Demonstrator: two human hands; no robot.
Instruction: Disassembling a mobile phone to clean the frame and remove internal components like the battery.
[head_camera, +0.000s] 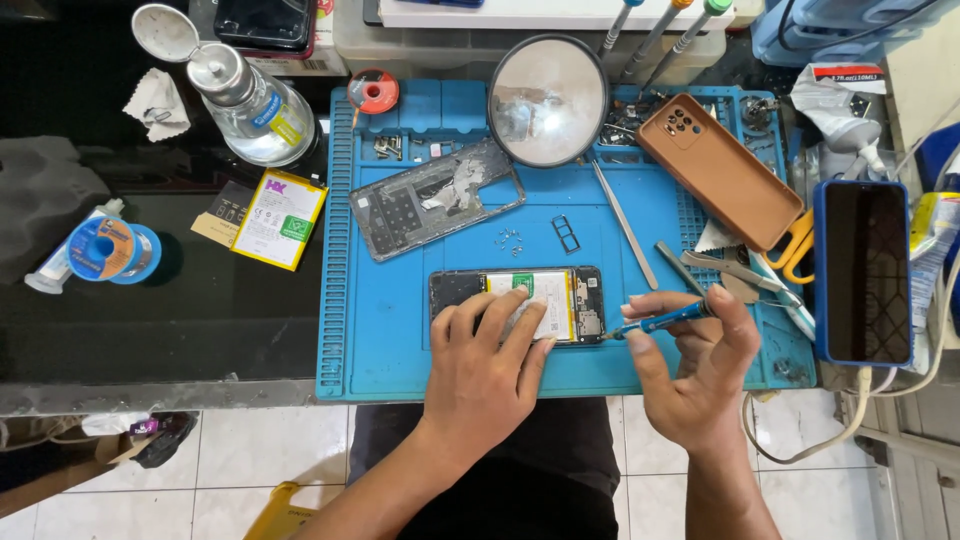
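Opened phone, back cover off, battery and board exposed; flat on the blue work mat, near the mat's front edge, roughly centred. Thin, rigid, light; likely fragile at the bare circuitry and ribbon connectors; best steadied by flat pressure on the battery face or taken by the long frame edges, never by the board.

Left hand: fingers spread flat on the phone, pressing it to the mat; grip open, nothing pinched.

Right hand: grip pinching a slim blue-handled screwdriver, held nearly level, tip at the phone's right end by the small board. Light, stiff tool; likely prone to slipping off tiny screw heads.

Loose screws: small cluster on the mat behind the phone; minute, easily scattered.

Removed grey back cover: toward the mat's rear left. SIM tray beside the screws. Round magnifier at the rear edge. Tan phone case at the rear right corner. Tweezers right of centre. Second phone in blue case off the mat's right edge.
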